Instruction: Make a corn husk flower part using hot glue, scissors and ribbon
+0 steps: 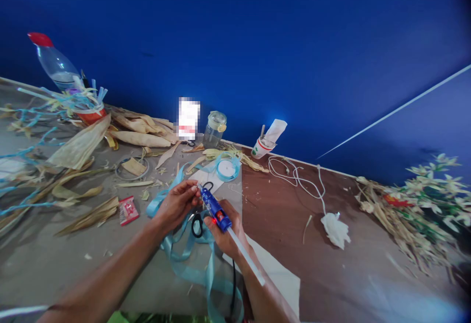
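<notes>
My right hand (226, 232) is wrapped round a blue glue gun (211, 202), which has a red light lit and a long white glue stick (246, 256) coming out of its back. Close to the nozzle, my left hand (183, 199) has its fingertips pinched together; whatever they may hold is too small to make out. Beneath both hands lie scissors with black handles (197, 226) and loose loops of light blue ribbon (187, 266). The ribbon's spool (227, 168) rests just beyond them. A black cord (234, 283) hangs down from near my right hand.
Dried corn husks (143, 131) and a red packet (128, 210) are at left, near a cup of blue stems (91, 114) and a bottle (57, 65). A glass jar (214, 129) and white cup (263, 147) stand by the wall. White cord (307, 183) and flowers (434, 200) lie right.
</notes>
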### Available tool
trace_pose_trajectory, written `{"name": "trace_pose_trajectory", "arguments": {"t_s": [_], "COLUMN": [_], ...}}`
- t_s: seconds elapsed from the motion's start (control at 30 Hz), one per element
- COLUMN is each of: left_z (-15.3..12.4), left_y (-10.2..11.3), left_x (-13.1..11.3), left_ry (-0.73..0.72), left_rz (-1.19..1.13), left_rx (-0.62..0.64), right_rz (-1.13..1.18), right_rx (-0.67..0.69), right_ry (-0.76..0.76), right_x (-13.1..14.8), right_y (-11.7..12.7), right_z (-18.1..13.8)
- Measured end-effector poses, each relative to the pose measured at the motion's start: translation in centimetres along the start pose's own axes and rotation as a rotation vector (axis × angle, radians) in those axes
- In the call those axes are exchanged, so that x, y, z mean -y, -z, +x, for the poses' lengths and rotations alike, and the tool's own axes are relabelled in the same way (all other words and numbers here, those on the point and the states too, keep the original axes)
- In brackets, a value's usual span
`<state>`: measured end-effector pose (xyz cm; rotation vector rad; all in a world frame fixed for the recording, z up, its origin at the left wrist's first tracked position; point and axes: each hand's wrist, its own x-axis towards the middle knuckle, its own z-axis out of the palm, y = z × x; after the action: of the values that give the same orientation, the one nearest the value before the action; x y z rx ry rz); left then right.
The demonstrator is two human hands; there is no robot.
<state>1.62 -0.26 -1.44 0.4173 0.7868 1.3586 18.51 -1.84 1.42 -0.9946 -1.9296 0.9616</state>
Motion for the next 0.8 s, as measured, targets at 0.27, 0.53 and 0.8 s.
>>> {"name": "trace_pose_trajectory", "arguments": {"t_s": [0.27,0.53,0.8], "left_z": [-0.04,0.01,0.16], "left_y": [-0.16,-0.05,0.33], "left_x": [-0.02,0.03,-0.2], "left_ry": [-0.026,-0.037,-0.011], "left_rz": [0.017,0.022,-0.001], "left_rx": [-0.001,0.015,-0.019], "right_rz": [-0.01,-0.002,0.037], "right_rx": [0.004,0.025,-0.136], "right_ry": [-0.008,-0.041,-0.019], "right_x": [0.01,-0.18,-0.47], "right_y": [-0.1,-0.14,-0.41], "right_z": [0.1,0.0,-0.22]}}
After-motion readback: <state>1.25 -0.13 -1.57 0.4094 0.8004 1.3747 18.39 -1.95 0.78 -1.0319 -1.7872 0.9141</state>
